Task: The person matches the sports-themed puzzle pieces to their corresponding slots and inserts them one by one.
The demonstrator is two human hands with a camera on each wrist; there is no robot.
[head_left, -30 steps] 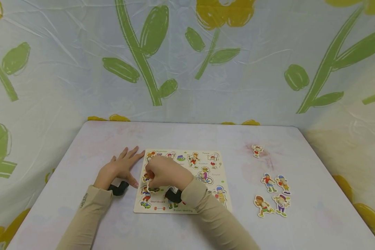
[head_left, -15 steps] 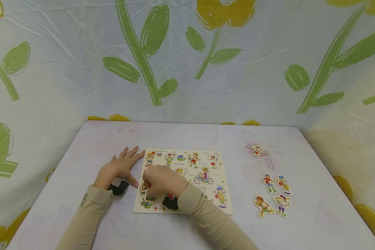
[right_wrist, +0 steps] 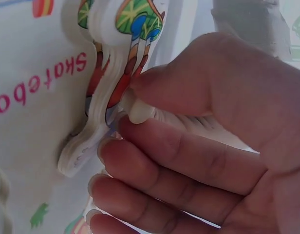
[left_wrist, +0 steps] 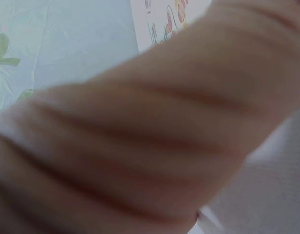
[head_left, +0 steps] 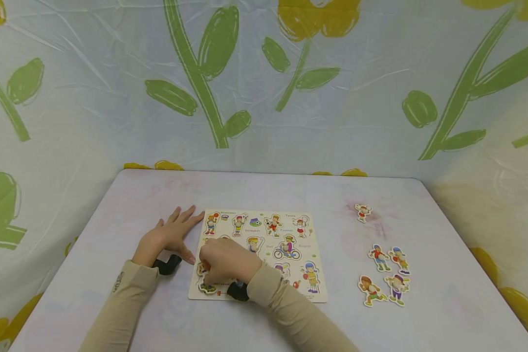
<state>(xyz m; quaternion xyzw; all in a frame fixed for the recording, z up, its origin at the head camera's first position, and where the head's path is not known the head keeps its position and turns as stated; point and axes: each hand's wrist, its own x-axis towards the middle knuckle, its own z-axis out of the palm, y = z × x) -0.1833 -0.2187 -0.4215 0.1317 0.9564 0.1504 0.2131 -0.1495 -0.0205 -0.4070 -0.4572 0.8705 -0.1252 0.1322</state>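
Note:
Over the lower left of a pale puzzle board [head_left: 308, 253] is my right hand [head_left: 230, 260]. Thumb and index finger pinch the small pale knob [right_wrist: 140, 113] of a skateboarder puzzle piece [right_wrist: 121, 87], seen close in the right wrist view. That piece stands slightly tilted off the board, beside the printed word "Skateboard". My left hand [head_left: 168, 238] rests on the table with fingers spread, its fingertips at the board's left edge. In the left wrist view, blurred skin [left_wrist: 155, 136] fills most of the picture and hides its fingers.
Right of the board lie several loose figure pieces: a tennis player [head_left: 363, 212] further back, and a cluster including a runner [head_left: 371, 291] and a purple-trousered batter [head_left: 396, 288]. A flower-patterned cloth [head_left: 264, 137] rises behind the table [head_left: 264, 190].
My right hand has moved down and slightly left over the board with the skateboarder piece, uncovering the upper figures. My left hand has stayed in place.

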